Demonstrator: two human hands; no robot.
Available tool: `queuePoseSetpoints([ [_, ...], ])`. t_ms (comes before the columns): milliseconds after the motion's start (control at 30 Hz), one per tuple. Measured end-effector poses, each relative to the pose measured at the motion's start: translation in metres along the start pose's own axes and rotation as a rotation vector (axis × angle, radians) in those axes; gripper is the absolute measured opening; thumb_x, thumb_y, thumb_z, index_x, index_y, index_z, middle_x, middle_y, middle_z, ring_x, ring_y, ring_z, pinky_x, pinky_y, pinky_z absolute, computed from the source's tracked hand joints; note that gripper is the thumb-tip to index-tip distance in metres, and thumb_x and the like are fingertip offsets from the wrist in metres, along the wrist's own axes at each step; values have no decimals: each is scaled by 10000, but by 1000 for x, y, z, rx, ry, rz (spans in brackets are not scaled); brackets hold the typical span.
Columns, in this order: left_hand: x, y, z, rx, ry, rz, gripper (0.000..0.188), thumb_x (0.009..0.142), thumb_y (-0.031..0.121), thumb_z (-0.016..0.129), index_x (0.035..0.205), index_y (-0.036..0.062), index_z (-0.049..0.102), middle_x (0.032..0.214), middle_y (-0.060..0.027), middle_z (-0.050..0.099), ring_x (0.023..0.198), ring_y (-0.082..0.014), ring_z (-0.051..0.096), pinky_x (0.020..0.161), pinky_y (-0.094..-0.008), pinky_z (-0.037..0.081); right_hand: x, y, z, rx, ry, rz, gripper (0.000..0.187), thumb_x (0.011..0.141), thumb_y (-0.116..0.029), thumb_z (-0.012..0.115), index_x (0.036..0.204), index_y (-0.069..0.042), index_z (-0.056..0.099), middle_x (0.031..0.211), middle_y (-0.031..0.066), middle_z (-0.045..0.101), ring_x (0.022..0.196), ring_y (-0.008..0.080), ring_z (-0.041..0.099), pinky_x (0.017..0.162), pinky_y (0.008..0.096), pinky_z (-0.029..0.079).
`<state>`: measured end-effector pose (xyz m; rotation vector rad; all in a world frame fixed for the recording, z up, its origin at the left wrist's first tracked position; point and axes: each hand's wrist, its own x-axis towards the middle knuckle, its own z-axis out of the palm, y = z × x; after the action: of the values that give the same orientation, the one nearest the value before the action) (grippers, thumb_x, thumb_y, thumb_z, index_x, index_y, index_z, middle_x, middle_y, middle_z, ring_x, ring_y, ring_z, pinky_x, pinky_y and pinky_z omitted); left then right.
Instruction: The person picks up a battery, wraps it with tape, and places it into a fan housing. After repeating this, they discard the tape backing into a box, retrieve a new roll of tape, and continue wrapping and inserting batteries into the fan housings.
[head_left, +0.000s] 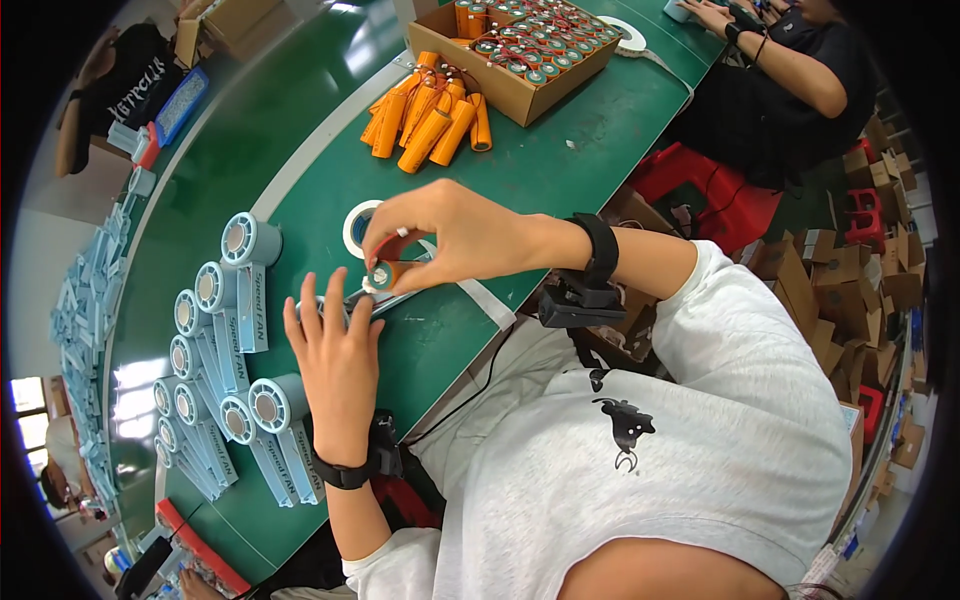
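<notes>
My right hand [455,240] curls over an orange cylindrical battery [384,274], pinching it between thumb and fingers with its round end turned toward my left hand. A red wire bends up from the battery beneath my fingers. My left hand [338,375] lies with its fingers spread, the tips beside a light blue and grey fan part [395,302], just under the battery. Both hands hide much of that part, so I cannot tell how the battery sits against it. A white tape roll [354,228] lies partly behind my right hand.
Several light blue handheld fans [270,405] stand in rows left of my left hand. Loose orange batteries [430,112] are heaped beyond my right hand, beside a cardboard box [555,92] of wired batteries. A co-worker [790,80] sits at the far right near a red stool [715,205].
</notes>
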<state>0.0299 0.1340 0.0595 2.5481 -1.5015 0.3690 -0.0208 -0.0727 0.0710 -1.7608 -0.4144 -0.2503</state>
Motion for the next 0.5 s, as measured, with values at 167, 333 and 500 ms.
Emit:
queuePoseSetpoints([
  [167,3,-2,4,-27,-36,16,133,765,20,596,882,10,535,1150,-72,495,1146,-279,430,999,-468,276,-4,-4,1,-408,-95,-132,203,731,-25,658,910,4,566,883,111,564,791,234,580,679,303,490],
  [333,5,-9,5,-352,58,-46,139,767,-8,583,875,1,497,1052,-86,532,1069,-274,484,997,-458,277,-12,-5,9,-674,-46,-240,196,759,-31,586,946,-6,532,836,127,551,776,306,576,641,379,473],
  [500,1,-8,8,-417,164,-91,178,768,-32,582,927,-3,508,929,-101,566,978,-284,542,993,-455,293,2,-8,14,-803,-317,-109,218,753,-17,572,961,-5,507,856,132,559,787,317,579,633,389,468],
])
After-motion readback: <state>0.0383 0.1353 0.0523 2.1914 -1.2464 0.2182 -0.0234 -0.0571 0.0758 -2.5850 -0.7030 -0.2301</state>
